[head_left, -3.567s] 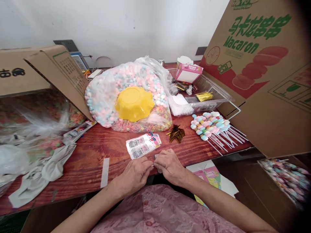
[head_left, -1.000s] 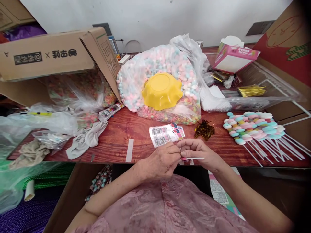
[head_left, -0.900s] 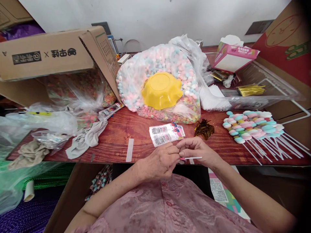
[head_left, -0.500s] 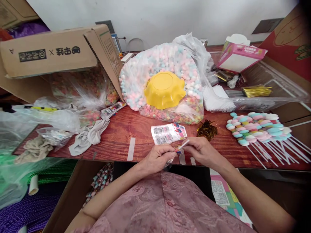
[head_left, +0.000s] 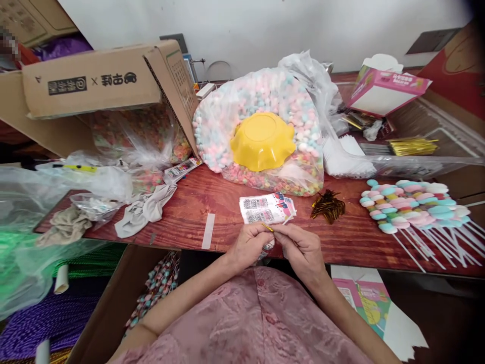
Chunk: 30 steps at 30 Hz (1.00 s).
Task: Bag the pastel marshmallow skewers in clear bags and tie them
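Note:
My left hand point(head_left: 248, 246) is closed in a pinch at the table's front edge, on what looks like the gathered neck of a small plastic bag point(head_left: 269, 245). Most of that bag is hidden under the fingers. Close against it, my right hand point(head_left: 303, 250) pinches a gold twist tie point(head_left: 267, 227) that crosses between the fingertips. A white stick point(head_left: 289, 219) shows just above the hands. Behind them lies a stack of printed bags point(head_left: 261, 208). A pile of gold twist ties point(head_left: 328, 206) rests to the right of the stack.
Candy skewers on white sticks point(head_left: 413, 205) lie at the right. A yellow bowl point(head_left: 262, 141) sits upside down on big bags of candy point(head_left: 212, 126). A cardboard box point(head_left: 98, 81) stands at the left, cloths point(head_left: 146, 211) before it. A clear bin point(head_left: 417, 164) stands back right.
My right hand has moved down and in against the left. The gold twist tie now shows between the fingertips, where the white stick stood out before. The view has shifted slightly left.

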Motion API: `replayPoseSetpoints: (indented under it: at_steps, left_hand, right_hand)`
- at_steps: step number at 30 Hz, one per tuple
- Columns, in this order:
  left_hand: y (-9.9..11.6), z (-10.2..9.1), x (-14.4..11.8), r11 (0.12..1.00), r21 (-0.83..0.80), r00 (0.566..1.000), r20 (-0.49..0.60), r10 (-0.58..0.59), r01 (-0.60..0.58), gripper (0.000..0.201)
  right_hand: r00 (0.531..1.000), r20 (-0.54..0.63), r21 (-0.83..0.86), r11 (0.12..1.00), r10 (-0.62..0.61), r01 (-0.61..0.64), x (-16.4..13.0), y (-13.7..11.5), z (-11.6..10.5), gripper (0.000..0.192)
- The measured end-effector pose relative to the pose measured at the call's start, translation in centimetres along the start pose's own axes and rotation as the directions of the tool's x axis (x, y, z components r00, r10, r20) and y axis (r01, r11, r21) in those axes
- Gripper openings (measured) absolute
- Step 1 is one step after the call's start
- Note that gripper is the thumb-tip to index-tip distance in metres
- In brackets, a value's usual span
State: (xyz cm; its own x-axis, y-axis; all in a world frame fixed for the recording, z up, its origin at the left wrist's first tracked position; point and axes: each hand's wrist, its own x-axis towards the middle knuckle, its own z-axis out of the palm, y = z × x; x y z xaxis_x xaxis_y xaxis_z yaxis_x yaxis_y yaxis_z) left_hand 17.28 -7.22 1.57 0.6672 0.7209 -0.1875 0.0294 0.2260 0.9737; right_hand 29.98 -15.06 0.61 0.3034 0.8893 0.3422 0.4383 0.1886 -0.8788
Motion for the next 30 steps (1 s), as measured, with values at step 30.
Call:
replayPoseSetpoints:
  at_steps: [30]
  left_hand:
    - [0.5,-0.6,0.2,0.990,0.139,0.997,0.075,0.021,-0.031,0.033]
  right_hand:
    - [0.870,0.316,0.414,0.770,0.379,-0.485,0.0,1.4,-0.7,0.025]
